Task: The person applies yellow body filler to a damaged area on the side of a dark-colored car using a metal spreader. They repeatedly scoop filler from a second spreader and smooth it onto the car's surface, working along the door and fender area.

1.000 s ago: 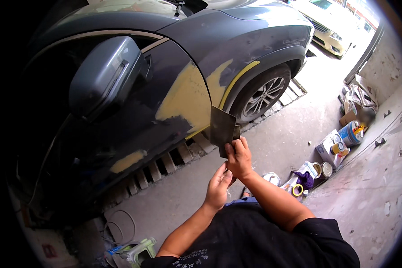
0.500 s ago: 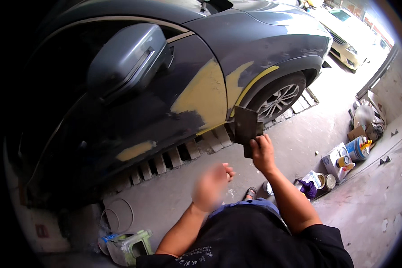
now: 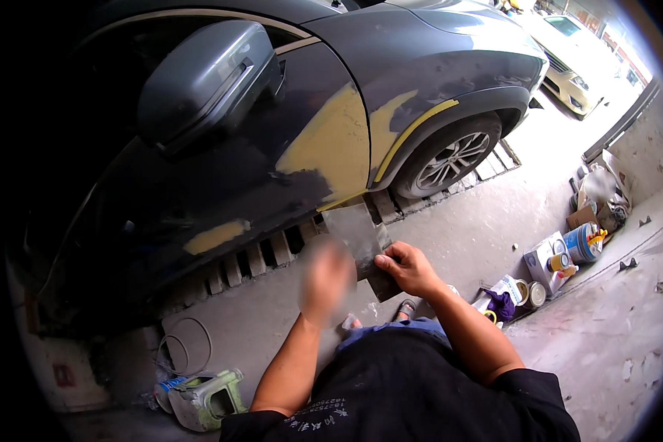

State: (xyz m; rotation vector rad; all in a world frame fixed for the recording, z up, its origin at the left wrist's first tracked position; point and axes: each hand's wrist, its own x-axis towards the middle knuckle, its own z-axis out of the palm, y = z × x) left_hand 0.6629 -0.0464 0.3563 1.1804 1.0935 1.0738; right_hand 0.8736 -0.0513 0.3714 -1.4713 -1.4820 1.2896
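My right hand (image 3: pixel 409 269) grips a flat grey rectangular board (image 3: pixel 361 243) by its lower right corner, holding it up in front of me. My left hand (image 3: pixel 325 278) is blurred by motion just left of the board, close to its lower edge; whether it holds anything is unclear. Beyond the board stands a dark grey car (image 3: pixel 272 147) with yellow filler patches (image 3: pixel 331 144) on the door and front fender. Its side mirror (image 3: pixel 206 81) juts out at upper left.
The car's front wheel (image 3: pixel 449 158) stands by a slotted floor grate (image 3: pixel 265 254). Cans, tubs and boxes (image 3: pixel 560 258) cluster on the concrete at right. A pale green machine (image 3: pixel 202 398) with a cable lies at lower left. A pale car (image 3: pixel 574 66) stands far behind.
My left hand has dropped off the board and swings quickly beside it, blurred. The view has shifted closer to the car door, and the board now sits lower in front of me.
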